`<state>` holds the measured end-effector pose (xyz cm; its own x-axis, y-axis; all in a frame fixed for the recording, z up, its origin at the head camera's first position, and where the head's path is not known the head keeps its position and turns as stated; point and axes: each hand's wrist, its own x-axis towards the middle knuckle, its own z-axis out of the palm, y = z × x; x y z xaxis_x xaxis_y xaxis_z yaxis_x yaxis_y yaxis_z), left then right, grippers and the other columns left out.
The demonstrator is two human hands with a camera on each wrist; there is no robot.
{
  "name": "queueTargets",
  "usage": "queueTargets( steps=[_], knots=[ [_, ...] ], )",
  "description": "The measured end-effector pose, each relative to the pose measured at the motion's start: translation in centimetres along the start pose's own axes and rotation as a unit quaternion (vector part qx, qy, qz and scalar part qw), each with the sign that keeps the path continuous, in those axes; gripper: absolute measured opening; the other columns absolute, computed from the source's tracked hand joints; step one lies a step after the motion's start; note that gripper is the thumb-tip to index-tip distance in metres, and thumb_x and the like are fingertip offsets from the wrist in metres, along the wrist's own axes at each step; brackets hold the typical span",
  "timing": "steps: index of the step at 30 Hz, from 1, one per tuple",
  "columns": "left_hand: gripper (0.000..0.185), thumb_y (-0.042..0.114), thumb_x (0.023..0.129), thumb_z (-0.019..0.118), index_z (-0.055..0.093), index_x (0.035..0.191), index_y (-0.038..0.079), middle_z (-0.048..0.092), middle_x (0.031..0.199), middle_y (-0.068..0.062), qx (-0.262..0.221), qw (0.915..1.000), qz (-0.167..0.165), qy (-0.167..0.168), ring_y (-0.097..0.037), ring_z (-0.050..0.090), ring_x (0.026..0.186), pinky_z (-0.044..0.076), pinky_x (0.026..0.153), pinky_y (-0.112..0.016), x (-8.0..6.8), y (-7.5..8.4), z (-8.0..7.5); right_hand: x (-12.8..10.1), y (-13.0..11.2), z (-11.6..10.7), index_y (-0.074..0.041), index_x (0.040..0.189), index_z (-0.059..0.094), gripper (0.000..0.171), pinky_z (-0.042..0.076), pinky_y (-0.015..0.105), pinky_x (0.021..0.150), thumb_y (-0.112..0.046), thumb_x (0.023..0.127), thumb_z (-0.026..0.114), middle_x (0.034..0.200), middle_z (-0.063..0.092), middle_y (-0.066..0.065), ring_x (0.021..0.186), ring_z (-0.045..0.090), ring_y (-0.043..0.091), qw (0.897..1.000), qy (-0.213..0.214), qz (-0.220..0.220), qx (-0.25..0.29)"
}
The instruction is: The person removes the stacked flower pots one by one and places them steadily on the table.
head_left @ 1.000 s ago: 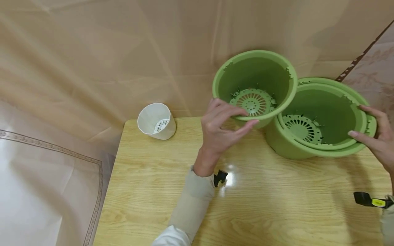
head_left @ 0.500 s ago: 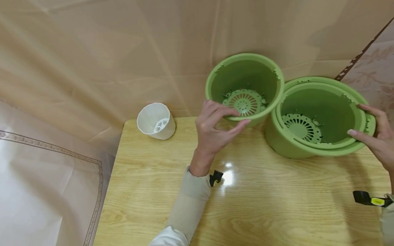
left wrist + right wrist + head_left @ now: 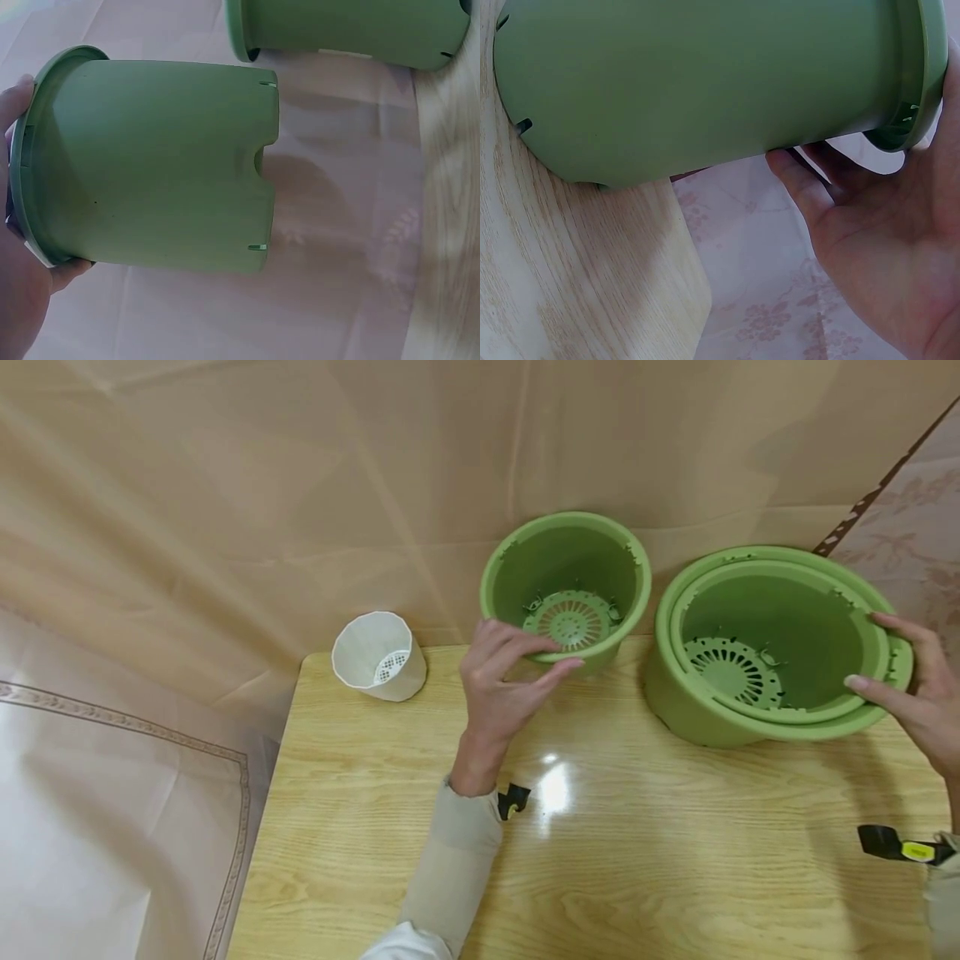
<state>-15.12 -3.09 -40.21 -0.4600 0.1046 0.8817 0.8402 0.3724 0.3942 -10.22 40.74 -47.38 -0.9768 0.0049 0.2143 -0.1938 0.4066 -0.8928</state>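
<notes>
Green plastic pots are being handled at the far side of the bench (image 3: 600, 860). At about ten o'clock from the bench's middle, a small white cup (image 3: 379, 656) with a perforated bottom is seen tipped near the far left corner, well apart from either hand; it is shown by the head view only.

The smaller green pot (image 3: 562, 585) is held at roughly twelve o'clock, tilted so that its mouth and slotted drain disc face the head camera. Its near rim is pinched by the left hand (image 3: 504, 685), thumb on one face and fingers curled over the other. What the head view hides is supplied by the left wrist view: the smooth outer wall of this pot (image 3: 157, 161), its notched base, and fingertips wrapped round the rim at the frame's left edge. Whether the pot's base touches the bench cannot be told.

At about two o'clock, the large green pot (image 3: 678, 693) is seen with a second pot (image 3: 780, 635) nested inside it, just beside the smaller pot and apart from it. Its right rim is gripped by the right hand (image 3: 911, 697), with the fingers over the edge. In the right wrist view, the outer wall (image 3: 697, 82) is shown leaning on the bench edge, with the palm (image 3: 885, 247) beneath the rim.
</notes>
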Motion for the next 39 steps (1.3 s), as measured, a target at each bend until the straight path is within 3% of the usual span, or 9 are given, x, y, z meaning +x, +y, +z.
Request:
queueTargets(
  steps=[12, 21, 30, 36, 39],
  knots=[
    [0.028, 0.022, 0.065, 0.093, 0.074, 0.076, 0.005, 0.066, 0.07, -0.004, 0.02, 0.9997, -0.013, 0.007, -0.019, 0.055, 0.07, 0.046, 0.072, -0.035, -1.4, -1.0, -0.4, -0.1, 0.0, -0.2, -0.008, 0.156, 0.022, 0.077, 0.048, 0.003, 0.076, 0.022, 0.092, 0.049, 0.129, 0.044, -0.014, 0.105, 0.055, -0.012, 1.0, 0.001, -0.004, 0.025],
    [0.029, 0.029, 0.073, 0.089, 0.073, 0.076, 0.005, 0.066, 0.071, -0.005, 0.027, 0.9992, -0.026, 0.012, -0.019, 0.055, 0.071, 0.046, 0.074, -0.035, -2.2, -1.7, -1.3, 0.1, 0.1, -0.2, -0.008, 0.156, 0.021, 0.078, 0.049, 0.005, 0.075, 0.024, 0.09, 0.048, 0.128, 0.046, -0.009, 0.105, 0.058, -0.009, 0.996, -0.016, -0.012, 0.085],
    [0.026, 0.022, 0.068, 0.092, 0.073, 0.076, 0.005, 0.067, 0.072, -0.005, 0.03, 0.9987, -0.04, 0.015, -0.021, 0.056, 0.072, 0.045, 0.081, -0.036, -2.7, -2.1, -1.8, 0.0, 0.0, -0.2, -0.01, 0.157, 0.019, 0.078, 0.049, 0.005, 0.077, 0.022, 0.091, 0.049, 0.128, 0.045, -0.011, 0.106, 0.056, -0.011, 0.998, -0.014, 0.0, 0.056],
    [0.028, 0.022, 0.065, 0.092, 0.072, 0.075, 0.005, 0.067, 0.071, -0.006, 0.037, 0.9982, -0.043, 0.017, -0.022, 0.056, 0.072, 0.044, 0.083, -0.037, -3.1, -2.4, -2.1, -0.2, -0.2, -0.1, -0.015, 0.158, 0.015, 0.077, 0.046, 0.003, 0.084, 0.014, 0.096, 0.05, 0.15, 0.033, 0.014, 0.111, 0.048, -0.011, 1.0, -0.021, 0.011, -0.015],
    [0.029, 0.022, 0.065, 0.092, 0.072, 0.075, 0.005, 0.067, 0.072, -0.007, 0.04, 0.9981, -0.044, 0.016, -0.023, 0.057, 0.072, 0.045, 0.084, -0.04, -3.2, -2.6, -2.3, -0.1, -0.1, -0.1, -0.015, 0.158, 0.016, 0.077, 0.046, 0.004, 0.083, 0.016, 0.095, 0.049, 0.148, 0.034, 0.013, 0.111, 0.05, -0.01, 1.0, -0.019, 0.011, 0.001]
  ],
)
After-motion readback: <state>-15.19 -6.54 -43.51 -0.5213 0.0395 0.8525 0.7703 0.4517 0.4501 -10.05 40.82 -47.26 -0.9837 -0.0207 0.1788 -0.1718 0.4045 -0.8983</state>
